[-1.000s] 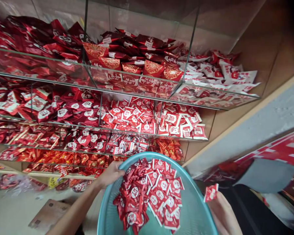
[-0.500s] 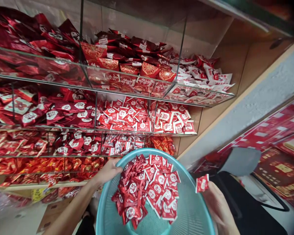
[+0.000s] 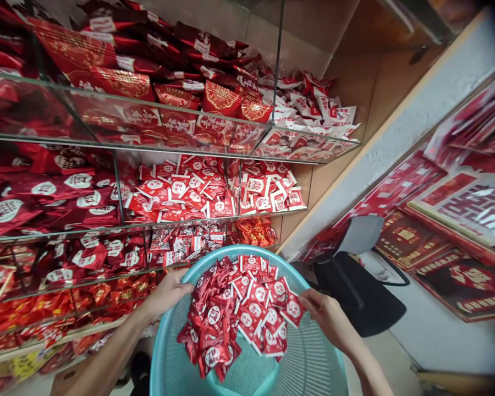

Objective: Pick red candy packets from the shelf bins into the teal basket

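Note:
A teal plastic basket (image 3: 160, 352) with meshed sides stands low in the middle of the view. My left hand (image 3: 170, 292) is closed on its left rim, thumb over the edge. Inside lie dark red shiny packets (image 3: 214, 316) on the left and brighter red packets with white edges (image 3: 258, 291) to the right, both printed with white labels. Over the basket's right side, my right hand (image 3: 324, 312) pinches one red packet (image 3: 292, 309) between thumb and fingers, at the edge of the pile.
Glass-fronted shelves (image 3: 181, 146) full of red wrapped packets rise beyond the basket. A black chair (image 3: 357, 291) stands to the right. Along the right wall are red and gold decorated items (image 3: 466, 206). A yellow packet (image 3: 28, 363) lies at lower left.
My right hand has carried the red packet leftward from the basket's right rim to the pile inside. My left hand stays on the rim. The view has turned a little to the right.

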### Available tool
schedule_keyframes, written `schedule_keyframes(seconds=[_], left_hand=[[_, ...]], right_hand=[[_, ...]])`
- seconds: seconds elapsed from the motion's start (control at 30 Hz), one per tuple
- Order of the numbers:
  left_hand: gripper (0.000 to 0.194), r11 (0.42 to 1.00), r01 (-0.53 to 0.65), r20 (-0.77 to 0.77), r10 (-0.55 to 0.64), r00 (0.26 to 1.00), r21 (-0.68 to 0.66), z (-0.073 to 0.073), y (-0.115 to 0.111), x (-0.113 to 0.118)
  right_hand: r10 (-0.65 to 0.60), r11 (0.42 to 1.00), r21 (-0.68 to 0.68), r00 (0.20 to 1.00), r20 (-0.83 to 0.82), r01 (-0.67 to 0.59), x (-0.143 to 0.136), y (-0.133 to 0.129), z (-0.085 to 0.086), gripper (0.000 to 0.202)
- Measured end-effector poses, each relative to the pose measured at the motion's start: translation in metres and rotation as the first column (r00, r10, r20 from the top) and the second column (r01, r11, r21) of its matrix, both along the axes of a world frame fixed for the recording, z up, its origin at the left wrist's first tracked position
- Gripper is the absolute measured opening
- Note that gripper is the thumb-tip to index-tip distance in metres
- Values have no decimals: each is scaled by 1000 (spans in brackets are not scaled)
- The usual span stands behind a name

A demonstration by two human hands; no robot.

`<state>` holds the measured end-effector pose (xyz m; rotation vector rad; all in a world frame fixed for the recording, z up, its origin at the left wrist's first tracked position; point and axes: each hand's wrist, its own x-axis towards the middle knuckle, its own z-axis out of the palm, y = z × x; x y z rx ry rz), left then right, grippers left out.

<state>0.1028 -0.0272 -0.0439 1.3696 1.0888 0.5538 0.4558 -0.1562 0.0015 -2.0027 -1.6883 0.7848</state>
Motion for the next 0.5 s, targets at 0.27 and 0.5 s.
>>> schedule_keyframes(seconds=[0.27, 0.5], left_hand=[[22, 999, 49, -17, -48, 999, 21, 9, -3, 15], [16, 997, 59, -48, -57, 997, 56, 8, 0, 20]], right_hand=[[195, 966, -220, 946, 258, -139, 1, 15, 0, 28], [250, 955, -268, 819, 516, -123, 6, 26, -3, 28]])
